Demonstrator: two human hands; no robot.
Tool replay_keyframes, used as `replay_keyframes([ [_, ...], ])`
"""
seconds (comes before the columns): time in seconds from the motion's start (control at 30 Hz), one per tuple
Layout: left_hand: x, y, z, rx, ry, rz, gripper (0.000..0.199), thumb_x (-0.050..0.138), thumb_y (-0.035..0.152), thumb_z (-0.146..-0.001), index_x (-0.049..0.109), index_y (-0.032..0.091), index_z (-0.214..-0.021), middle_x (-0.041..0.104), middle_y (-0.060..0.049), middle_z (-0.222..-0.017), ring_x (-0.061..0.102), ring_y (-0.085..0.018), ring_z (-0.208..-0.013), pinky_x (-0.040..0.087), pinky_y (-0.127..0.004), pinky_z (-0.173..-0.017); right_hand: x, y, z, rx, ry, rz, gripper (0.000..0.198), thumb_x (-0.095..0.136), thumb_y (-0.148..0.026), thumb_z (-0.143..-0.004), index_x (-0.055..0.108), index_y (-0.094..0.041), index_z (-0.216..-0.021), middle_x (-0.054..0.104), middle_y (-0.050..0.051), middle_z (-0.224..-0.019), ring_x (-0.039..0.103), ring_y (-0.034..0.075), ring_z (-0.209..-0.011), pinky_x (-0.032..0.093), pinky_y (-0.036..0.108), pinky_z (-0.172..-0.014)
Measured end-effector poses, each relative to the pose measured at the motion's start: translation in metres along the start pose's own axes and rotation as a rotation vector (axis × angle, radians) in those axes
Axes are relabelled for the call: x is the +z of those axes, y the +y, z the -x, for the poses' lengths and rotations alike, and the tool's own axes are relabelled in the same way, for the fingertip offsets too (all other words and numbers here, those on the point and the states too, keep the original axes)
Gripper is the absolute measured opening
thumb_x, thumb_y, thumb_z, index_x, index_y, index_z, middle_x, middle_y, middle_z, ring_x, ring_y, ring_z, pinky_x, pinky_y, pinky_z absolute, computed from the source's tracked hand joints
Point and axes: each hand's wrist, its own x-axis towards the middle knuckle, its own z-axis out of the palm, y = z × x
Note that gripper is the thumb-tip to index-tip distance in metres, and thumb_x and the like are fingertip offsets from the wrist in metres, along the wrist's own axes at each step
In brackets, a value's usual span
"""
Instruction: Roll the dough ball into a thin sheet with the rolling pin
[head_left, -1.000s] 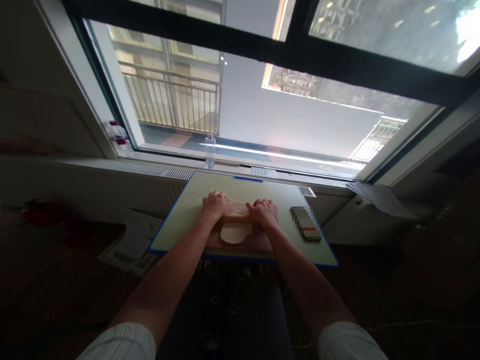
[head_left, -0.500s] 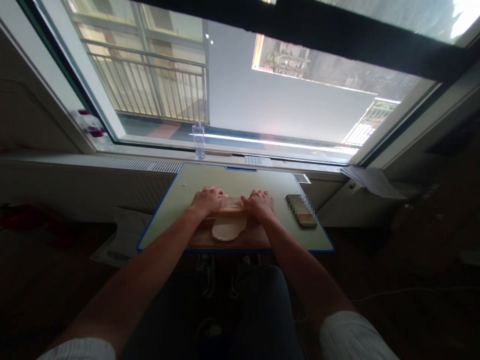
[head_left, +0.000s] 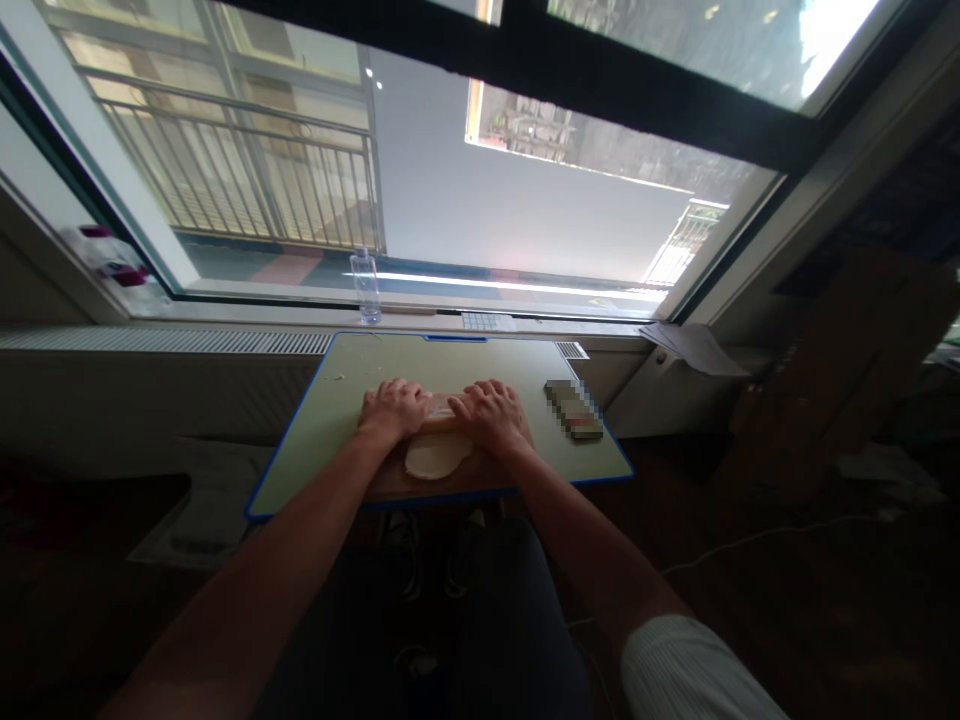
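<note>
In the head view, my left hand and my right hand are closed over the two ends of a wooden rolling pin. The pin lies crosswise over a flat, pale sheet of dough, whose rounded near part shows below it. Under the dough is a brown wooden board. Part of the dough or board beyond the pin is dim between my hands. My palms and fingers hide the pin's ends.
A light green table with a blue edge carries the board. A blurred-out flat object lies at its right. On the window sill stand a clear bottle and a bottle with a dark red cap. Papers lie at right.
The view has turned a little to the right, so the table and sill appear farther left. Both hands stay on the rolling pin, with little visible shift over the dough.
</note>
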Motion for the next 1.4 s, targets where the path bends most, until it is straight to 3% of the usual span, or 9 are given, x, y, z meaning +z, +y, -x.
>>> replay_keyframes([
  [0.13, 0.001, 0.0, -0.011, -0.008, -0.003, -0.013, 0.052, 0.034, 0.048, -0.104, 0.077, 0.024, -0.119, 0.073, -0.017, -0.131, 0.064, -0.035, -0.125, 0.051, -0.052, -0.104, 0.006, 0.004, -0.008, 0.026, -0.019, -0.001, 0.049, 0.045, -0.062, -0.11, 0.077, -0.025, -0.117, 0.073, 0.01, -0.132, 0.053, 0.028, -0.13, 0.032, 0.04, -0.115],
  [0.53, 0.003, 0.0, -0.035, -0.044, 0.01, -0.025, 0.056, 0.034, 0.043, -0.101, 0.08, 0.016, -0.116, 0.077, -0.021, -0.125, 0.069, -0.036, -0.121, 0.052, -0.051, -0.101, 0.017, 0.011, -0.043, 0.065, -0.114, -0.001, 0.054, 0.048, -0.067, -0.105, 0.078, -0.023, -0.116, 0.075, 0.012, -0.124, 0.057, 0.03, -0.124, 0.04, 0.042, -0.107],
  [0.93, -0.004, 0.001, -0.058, -0.104, 0.063, -0.036, 0.056, 0.034, 0.042, -0.103, 0.083, 0.016, -0.109, 0.081, -0.021, -0.109, 0.076, -0.036, -0.11, 0.047, -0.05, -0.099, 0.021, 0.013, -0.075, 0.099, -0.179, -0.037, 0.061, 0.046, -0.068, -0.104, 0.082, -0.02, -0.112, 0.073, 0.017, -0.126, 0.058, 0.034, -0.126, 0.045, 0.045, -0.105],
  [1.1, -0.004, -0.001, -0.067, -0.081, 0.133, -0.035, 0.057, 0.033, 0.041, -0.103, 0.082, 0.014, -0.112, 0.081, -0.023, -0.108, 0.076, -0.037, -0.108, 0.046, -0.051, -0.099, 0.022, 0.012, -0.081, 0.135, -0.191, -0.072, 0.061, 0.049, -0.069, -0.101, 0.079, -0.019, -0.119, 0.071, 0.018, -0.132, 0.058, 0.035, -0.127, 0.046, 0.047, -0.106],
  [1.4, -0.002, -0.002, -0.067, -0.073, 0.108, -0.023, 0.056, 0.033, 0.042, -0.104, 0.082, 0.016, -0.112, 0.081, -0.021, -0.11, 0.076, -0.036, -0.11, 0.05, -0.049, -0.097, 0.019, 0.011, -0.078, 0.165, -0.202, -0.079, 0.062, 0.047, -0.07, -0.102, 0.075, -0.022, -0.128, 0.069, 0.016, -0.137, 0.057, 0.035, -0.132, 0.045, 0.049, -0.11],
])
